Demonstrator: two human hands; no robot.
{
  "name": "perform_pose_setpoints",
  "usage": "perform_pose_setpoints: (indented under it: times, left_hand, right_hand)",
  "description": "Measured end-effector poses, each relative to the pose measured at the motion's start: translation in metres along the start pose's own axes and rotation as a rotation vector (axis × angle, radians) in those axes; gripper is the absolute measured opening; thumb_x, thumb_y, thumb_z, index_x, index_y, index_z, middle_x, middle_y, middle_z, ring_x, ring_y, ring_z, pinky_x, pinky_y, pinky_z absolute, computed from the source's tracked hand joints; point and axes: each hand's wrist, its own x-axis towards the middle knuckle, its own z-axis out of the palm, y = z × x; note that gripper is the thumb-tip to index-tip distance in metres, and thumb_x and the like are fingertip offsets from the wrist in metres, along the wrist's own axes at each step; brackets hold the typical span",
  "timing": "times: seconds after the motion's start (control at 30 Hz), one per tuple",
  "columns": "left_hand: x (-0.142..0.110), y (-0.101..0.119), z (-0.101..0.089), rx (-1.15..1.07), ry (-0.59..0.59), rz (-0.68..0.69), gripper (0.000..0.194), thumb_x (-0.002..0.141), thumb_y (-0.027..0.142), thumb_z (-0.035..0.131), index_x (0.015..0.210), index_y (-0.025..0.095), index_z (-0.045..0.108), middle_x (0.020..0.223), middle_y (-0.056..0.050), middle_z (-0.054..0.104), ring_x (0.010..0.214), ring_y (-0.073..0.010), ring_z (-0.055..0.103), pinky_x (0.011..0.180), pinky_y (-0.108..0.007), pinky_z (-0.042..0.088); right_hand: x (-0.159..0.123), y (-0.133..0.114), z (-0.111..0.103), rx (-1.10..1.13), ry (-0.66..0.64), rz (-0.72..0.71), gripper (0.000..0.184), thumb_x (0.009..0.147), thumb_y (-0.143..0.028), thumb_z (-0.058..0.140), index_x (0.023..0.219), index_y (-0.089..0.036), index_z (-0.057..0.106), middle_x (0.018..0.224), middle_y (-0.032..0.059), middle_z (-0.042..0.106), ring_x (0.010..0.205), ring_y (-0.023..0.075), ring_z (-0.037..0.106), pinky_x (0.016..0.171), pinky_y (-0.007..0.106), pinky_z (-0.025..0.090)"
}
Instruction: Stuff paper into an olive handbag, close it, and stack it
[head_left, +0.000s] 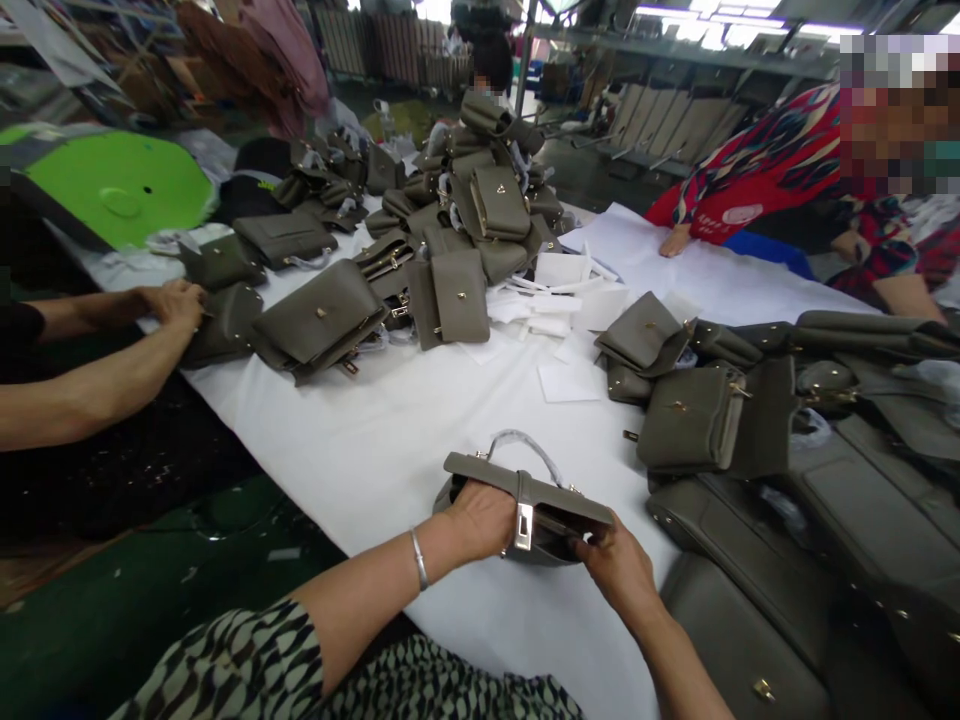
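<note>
Over a white-covered table (420,430), I see both of the wearer's hands on one olive handbag (525,500) lying near the table's front edge. The left hand (480,520), a bangle (418,558) on its wrist, comes in from the lower left with the forearm angled up; its fingers are curled shut around the bag's left end, under the flap. The right hand (619,565) reaches in from the lower right, wrist bent, its fingertips pinched closed on the bag's right lower corner. A silver clasp (523,525) hangs down the bag's front between the two hands, and a wrapped handle (525,445) arches above the flap.

A heap of matching bags (450,230) fills the middle of the table, with white paper slips (562,300) beside it. More bags (697,410) lie to the right, running to the table's right edge. At the left, a co-worker's hands (176,300) rest on another bag (225,325). Across the table, a person in a red patterned sleeve (757,170) presses a hand (675,240) on a white sheet (675,265).
</note>
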Motion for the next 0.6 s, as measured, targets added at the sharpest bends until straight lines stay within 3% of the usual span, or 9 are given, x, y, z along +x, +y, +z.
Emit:
perform_pose_setpoints:
  times: [0.17,0.27,0.4,0.5,0.6]
  left_hand:
    - [-0.012,-0.025,-0.013,-0.036,0.028,-0.139,0.024,0.071,0.009,0.048,0.089,0.017,0.062,0.092,-0.012,0.068,0.087,-0.0284,0.063,0.075,-0.039,0.049]
    - [-0.026,-0.048,-0.022,-0.1,0.034,-0.238,0.022,0.076,0.012,0.044,0.087,0.02,0.062,0.086,-0.008,0.068,0.078,-0.0249,0.063,0.068,-0.034,0.047]
    - [-0.043,-0.074,-0.029,-0.264,0.033,-0.33,0.016,0.081,0.019,0.044,0.082,0.022,0.061,0.074,0.0,0.065,0.068,-0.0168,0.061,0.062,-0.025,0.042]
    - [-0.045,-0.083,-0.025,-0.375,0.079,-0.386,0.015,0.083,0.027,0.046,0.088,0.021,0.059,0.068,0.003,0.06,0.061,-0.0135,0.056,0.058,-0.023,0.042]
    - [-0.046,-0.087,-0.01,-0.43,0.201,-0.427,0.023,0.083,0.034,0.045,0.096,0.018,0.055,0.079,-0.001,0.06,0.074,-0.0167,0.058,0.07,-0.027,0.048]
  right_hand:
    - [0.004,0.005,0.001,-0.046,0.005,-0.066,0.025,0.076,-0.03,0.056,0.099,-0.03,0.065,0.1,0.0019,0.065,0.09,0.0221,0.061,0.071,0.031,0.04]
    - [0.008,0.009,0.003,-0.045,0.024,-0.124,0.023,0.076,-0.03,0.055,0.094,-0.032,0.069,0.11,0.0014,0.063,0.092,0.0219,0.061,0.072,0.032,0.042]
    - [0.013,0.011,0.006,-0.055,-0.001,-0.134,0.022,0.076,-0.031,0.056,0.093,-0.031,0.069,0.103,0.0021,0.065,0.088,0.0222,0.062,0.07,0.032,0.043]
    - [0.015,0.01,0.005,-0.104,-0.019,-0.135,0.029,0.077,-0.029,0.055,0.103,-0.028,0.066,0.098,0.0051,0.066,0.089,0.0247,0.062,0.072,0.034,0.045]
    - [0.009,0.009,0.001,-0.075,-0.01,-0.272,0.034,0.081,-0.029,0.052,0.114,-0.025,0.063,0.119,0.0084,0.06,0.106,0.0274,0.057,0.089,0.039,0.045]
